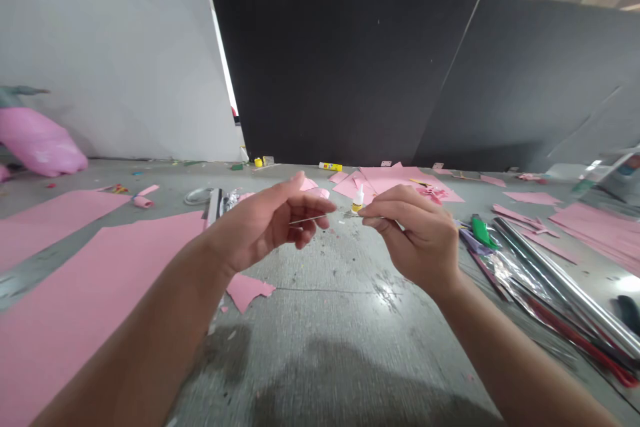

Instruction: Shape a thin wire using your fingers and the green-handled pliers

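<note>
- Two pinches were formed in mid-air: the left hand [265, 223] was half closed, with a thin metal wire [310, 220] gripped between thumb and fingers, and the right hand [413, 237] was closed, thumb and forefinger pressed together at the wire's far end.
- A small white glue bottle [357, 201] stood up just behind the right fingertips; whether it was held could not be told.
- Fine pinching of the wire was judged to be in hand, and a steady grip on both sides was judged to be called for.
- Pink foam sheets [75, 293] lay on the concrete floor [340, 320], and a silver film roll [560, 273] lay to the right.
- Dark boards [325, 67] stood against the far side, beside a white wall [110, 60].
</note>
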`<action>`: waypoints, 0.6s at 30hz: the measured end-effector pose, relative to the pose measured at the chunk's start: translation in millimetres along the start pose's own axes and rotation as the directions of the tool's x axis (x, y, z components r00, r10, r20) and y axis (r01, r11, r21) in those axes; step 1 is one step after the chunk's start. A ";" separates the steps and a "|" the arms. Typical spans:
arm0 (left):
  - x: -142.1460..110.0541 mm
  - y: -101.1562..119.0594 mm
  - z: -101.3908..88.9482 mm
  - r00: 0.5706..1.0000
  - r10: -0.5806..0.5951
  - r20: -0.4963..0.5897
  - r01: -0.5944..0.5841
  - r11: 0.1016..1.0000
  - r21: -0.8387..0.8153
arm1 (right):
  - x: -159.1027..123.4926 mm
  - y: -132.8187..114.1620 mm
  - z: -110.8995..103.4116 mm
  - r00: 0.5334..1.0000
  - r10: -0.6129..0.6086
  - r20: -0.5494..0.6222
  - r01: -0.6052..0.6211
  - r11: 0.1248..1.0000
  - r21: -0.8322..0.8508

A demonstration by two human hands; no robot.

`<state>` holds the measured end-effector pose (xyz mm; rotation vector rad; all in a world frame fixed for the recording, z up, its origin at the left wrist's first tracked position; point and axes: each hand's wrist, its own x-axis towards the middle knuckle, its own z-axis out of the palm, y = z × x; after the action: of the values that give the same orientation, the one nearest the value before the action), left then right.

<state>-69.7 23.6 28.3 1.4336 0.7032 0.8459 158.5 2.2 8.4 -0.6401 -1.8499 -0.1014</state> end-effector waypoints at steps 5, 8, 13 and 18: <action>-0.4 -4.8 1.5 0.987 0.071 0.146 -0.089 0.988 0.126 | -2.5 5.0 1.2 0.998 -0.055 0.036 0.056 0.998 -0.006; 0.0 -3.6 2.0 0.988 0.025 0.154 -0.060 0.972 0.228 | -3.6 6.9 2.8 0.989 -0.124 0.076 0.126 0.992 -0.024; -1.0 1.5 5.9 0.987 0.105 0.121 -0.143 0.912 0.383 | -4.4 2.7 4.2 0.994 -0.069 0.088 0.065 0.997 0.042; -4.6 3.9 12.5 0.909 0.393 0.137 -0.386 0.674 0.629 | -4.2 -1.2 7.6 0.876 0.408 0.257 -0.481 0.777 0.406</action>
<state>-62.1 12.8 32.3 2.2755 0.7428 0.9864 152.4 2.4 2.0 -0.7430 -1.7274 0.7074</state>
